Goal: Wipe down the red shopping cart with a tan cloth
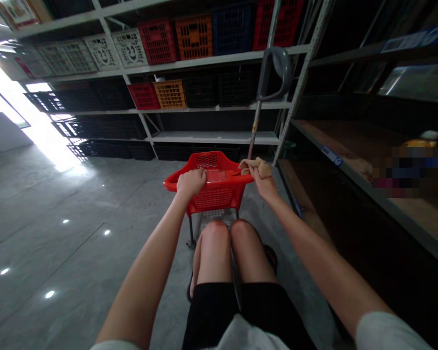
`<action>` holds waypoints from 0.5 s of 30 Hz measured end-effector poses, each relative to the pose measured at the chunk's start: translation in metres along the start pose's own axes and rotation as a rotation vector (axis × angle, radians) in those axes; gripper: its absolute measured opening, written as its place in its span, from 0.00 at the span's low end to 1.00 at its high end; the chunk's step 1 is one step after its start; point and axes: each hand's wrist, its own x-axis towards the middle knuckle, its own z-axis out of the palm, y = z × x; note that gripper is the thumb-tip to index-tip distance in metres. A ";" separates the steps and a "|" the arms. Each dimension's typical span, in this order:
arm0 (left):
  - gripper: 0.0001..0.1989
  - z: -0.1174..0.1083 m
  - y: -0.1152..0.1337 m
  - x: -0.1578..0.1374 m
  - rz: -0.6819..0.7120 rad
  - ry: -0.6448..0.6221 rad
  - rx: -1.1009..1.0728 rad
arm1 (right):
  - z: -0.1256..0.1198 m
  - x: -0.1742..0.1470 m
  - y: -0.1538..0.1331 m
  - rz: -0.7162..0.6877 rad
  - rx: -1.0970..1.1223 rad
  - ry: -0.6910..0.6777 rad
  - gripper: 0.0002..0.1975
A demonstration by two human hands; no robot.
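Note:
A small red plastic shopping cart (219, 197) on dark metal legs stands just in front of my knees. My left hand (191, 183) is closed around the left part of its handle bar. At the right end of the bar, my right hand (263, 183) is wrapped on a beige cloth (264, 168) and presses it against the red rim. Part of the cloth is hidden by my fingers. Behind the cloth rises a pole with a grey D-shaped handle (275, 73); its lower end is hidden.
White metal shelving (211, 137) with coloured crates, among them an orange crate (193, 37), spans the far side. To the right runs a wooden-topped shelf (336, 133) with a dark edge, bearing a blurred item. Smooth grey concrete floor (76, 228) extends left toward a bright opening.

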 end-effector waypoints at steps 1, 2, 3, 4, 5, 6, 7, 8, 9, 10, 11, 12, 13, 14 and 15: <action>0.29 0.000 0.002 -0.001 -0.025 0.003 -0.002 | -0.001 -0.015 0.000 -0.088 0.040 0.029 0.27; 0.29 0.001 0.004 -0.002 -0.038 0.009 -0.002 | -0.001 -0.031 -0.002 -0.168 0.062 0.037 0.32; 0.29 0.002 0.006 -0.002 -0.040 0.015 -0.001 | 0.000 -0.045 -0.006 -0.234 0.064 0.027 0.36; 0.29 0.002 0.009 -0.003 -0.036 0.022 0.000 | 0.003 -0.058 -0.012 -0.287 0.046 0.007 0.38; 0.28 0.003 0.013 -0.003 -0.029 0.028 0.000 | 0.009 -0.067 -0.019 -0.328 0.006 -0.016 0.38; 0.28 0.003 0.017 -0.003 -0.021 0.034 0.000 | 0.016 -0.072 -0.028 -0.363 -0.048 -0.038 0.35; 0.28 0.004 0.022 -0.003 -0.010 0.036 -0.001 | 0.025 -0.073 -0.038 -0.394 -0.103 -0.059 0.31; 0.28 0.004 0.026 -0.002 0.002 0.030 -0.005 | 0.036 -0.071 -0.047 -0.425 -0.150 -0.087 0.28; 0.27 0.004 0.030 -0.001 0.011 0.014 -0.010 | 0.046 -0.067 -0.057 -0.453 -0.187 -0.122 0.24; 0.26 0.004 0.033 0.001 0.016 -0.012 -0.018 | 0.055 -0.061 -0.065 -0.474 -0.213 -0.167 0.22; 0.25 0.003 0.035 0.003 0.016 -0.041 -0.029 | 0.062 -0.056 -0.070 -0.484 -0.231 -0.210 0.21; 0.24 0.003 0.037 0.005 0.006 -0.066 -0.050 | 0.066 -0.051 -0.073 -0.486 -0.247 -0.243 0.21; 0.24 0.002 0.037 0.007 -0.020 -0.078 -0.085 | 0.067 -0.047 -0.074 -0.487 -0.267 -0.265 0.21; 0.25 0.001 0.037 0.009 -0.050 -0.070 -0.137 | 0.065 -0.044 -0.071 -0.493 -0.290 -0.282 0.21; 0.27 0.001 0.036 0.010 -0.072 -0.041 -0.202 | 0.060 -0.043 -0.067 -0.509 -0.315 -0.301 0.22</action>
